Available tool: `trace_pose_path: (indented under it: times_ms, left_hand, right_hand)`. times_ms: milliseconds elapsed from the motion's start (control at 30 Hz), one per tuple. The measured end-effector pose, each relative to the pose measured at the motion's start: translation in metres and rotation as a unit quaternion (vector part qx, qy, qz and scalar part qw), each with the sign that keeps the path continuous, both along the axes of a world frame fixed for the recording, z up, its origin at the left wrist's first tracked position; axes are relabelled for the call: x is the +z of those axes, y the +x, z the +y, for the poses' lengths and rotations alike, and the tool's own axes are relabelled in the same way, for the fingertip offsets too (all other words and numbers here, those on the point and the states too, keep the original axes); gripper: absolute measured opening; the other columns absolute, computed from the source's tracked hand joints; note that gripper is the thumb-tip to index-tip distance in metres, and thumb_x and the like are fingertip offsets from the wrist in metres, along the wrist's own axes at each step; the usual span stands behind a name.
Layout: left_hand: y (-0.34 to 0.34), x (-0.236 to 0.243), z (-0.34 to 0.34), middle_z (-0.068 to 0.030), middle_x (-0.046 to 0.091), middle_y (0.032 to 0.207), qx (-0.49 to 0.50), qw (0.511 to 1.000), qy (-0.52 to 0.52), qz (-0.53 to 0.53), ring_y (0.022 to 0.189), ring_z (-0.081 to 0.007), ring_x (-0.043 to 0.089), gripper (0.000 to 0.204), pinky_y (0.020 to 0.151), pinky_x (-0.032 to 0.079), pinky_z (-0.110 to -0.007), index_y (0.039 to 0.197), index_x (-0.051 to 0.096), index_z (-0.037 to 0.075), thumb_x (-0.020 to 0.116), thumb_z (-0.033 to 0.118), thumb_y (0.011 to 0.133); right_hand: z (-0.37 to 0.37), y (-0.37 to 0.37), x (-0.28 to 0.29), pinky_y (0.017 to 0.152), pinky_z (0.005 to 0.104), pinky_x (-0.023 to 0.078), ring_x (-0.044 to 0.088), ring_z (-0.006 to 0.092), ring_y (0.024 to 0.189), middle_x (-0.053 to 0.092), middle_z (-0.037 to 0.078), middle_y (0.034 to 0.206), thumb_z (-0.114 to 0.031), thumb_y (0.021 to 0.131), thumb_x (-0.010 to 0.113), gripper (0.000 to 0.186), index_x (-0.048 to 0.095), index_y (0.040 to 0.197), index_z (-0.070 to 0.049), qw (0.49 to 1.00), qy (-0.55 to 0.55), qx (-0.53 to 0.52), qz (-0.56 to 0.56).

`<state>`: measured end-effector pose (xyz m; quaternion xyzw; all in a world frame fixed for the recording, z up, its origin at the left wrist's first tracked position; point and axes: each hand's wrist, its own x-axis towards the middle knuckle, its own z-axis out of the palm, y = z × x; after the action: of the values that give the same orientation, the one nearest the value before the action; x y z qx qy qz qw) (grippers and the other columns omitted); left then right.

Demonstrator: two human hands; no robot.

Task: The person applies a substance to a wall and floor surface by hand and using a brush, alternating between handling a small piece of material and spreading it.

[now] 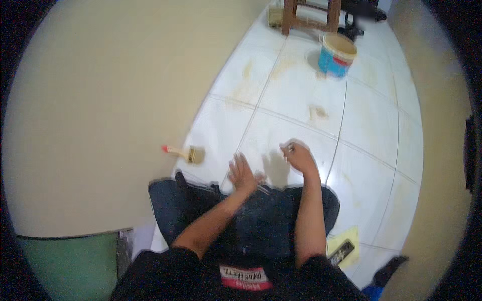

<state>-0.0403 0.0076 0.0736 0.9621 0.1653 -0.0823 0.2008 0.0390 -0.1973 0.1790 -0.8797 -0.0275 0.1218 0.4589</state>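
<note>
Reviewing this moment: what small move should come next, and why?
Probably a leftward reach by the left hand for the paintbrush: that hand is open and looks empty, and the paintbrush lies nearby, while the right hand is curled, its contents unclear.

Lighting is moderate; a soft shadow marks the glossy floor (301, 90) left of the right hand (301, 158). Slight blur softens detail. Fisheye distortion bows straight edges; corners are black.
</note>
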Motion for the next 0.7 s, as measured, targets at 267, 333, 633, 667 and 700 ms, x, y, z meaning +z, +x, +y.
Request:
trace_pose_path:
  times_ms: [267,333,633,667,700]
  left_hand:
    - [0.031,0.033,-0.043,-0.0186,-0.003,0.163,-0.049,0.997,-0.056,0.033,0.147,-0.0467,-0.006,0.129,0.111,0.010,-0.069,0.156,-0.002,0.008,0.079,0.057,0.070]
    - [0.020,0.019,-0.031,-0.0196,-0.002,0.163,-0.075,0.997,-0.029,-0.002,0.147,-0.0480,-0.004,0.128,0.111,0.011,-0.069,0.156,0.003,0.007,0.079,0.060,0.068]
    - [-0.002,0.001,-0.015,-0.0204,0.000,0.162,-0.097,0.994,0.005,0.057,0.147,-0.0478,0.001,0.123,0.110,0.013,-0.069,0.156,0.005,0.006,0.077,0.059,0.071]
    - [0.005,0.002,-0.024,-0.0204,0.000,0.162,-0.098,0.994,0.003,0.055,0.147,-0.0478,0.001,0.123,0.110,0.013,-0.069,0.156,0.005,0.006,0.077,0.059,0.071]
    - [0.003,0.005,-0.028,-0.0194,0.000,0.163,-0.107,0.993,-0.004,0.054,0.147,-0.0474,0.001,0.123,0.110,0.013,-0.070,0.156,0.004,0.007,0.077,0.058,0.072]
  right_hand:
    - [-0.025,-0.003,0.015,0.065,0.0348,0.052,0.066,0.0201,0.065,0.068,0.012,0.074,-0.036,0.088,0.067,0.037,0.067,0.093,0.000,0.998,-0.028,-0.048,0.026]
    - [-0.016,-0.018,0.009,0.063,0.0339,0.051,0.065,0.0178,0.065,0.067,0.011,0.075,-0.036,0.089,0.067,0.036,0.066,0.091,0.000,0.999,0.006,-0.045,0.026]
    - [-0.020,-0.030,-0.013,0.062,0.0316,0.051,0.064,0.0150,0.067,0.067,0.010,0.076,-0.035,0.092,0.066,0.035,0.066,0.093,0.000,0.986,0.136,-0.029,0.095]
    - [-0.030,-0.023,-0.012,0.062,0.0316,0.050,0.064,0.0151,0.067,0.067,0.010,0.075,-0.035,0.091,0.066,0.035,0.066,0.092,0.000,0.993,0.100,-0.041,0.049]
    - [-0.037,-0.023,-0.013,0.062,0.0315,0.050,0.064,0.0152,0.066,0.067,0.010,0.075,-0.035,0.091,0.066,0.035,0.066,0.092,0.000,0.996,0.069,-0.056,0.015]
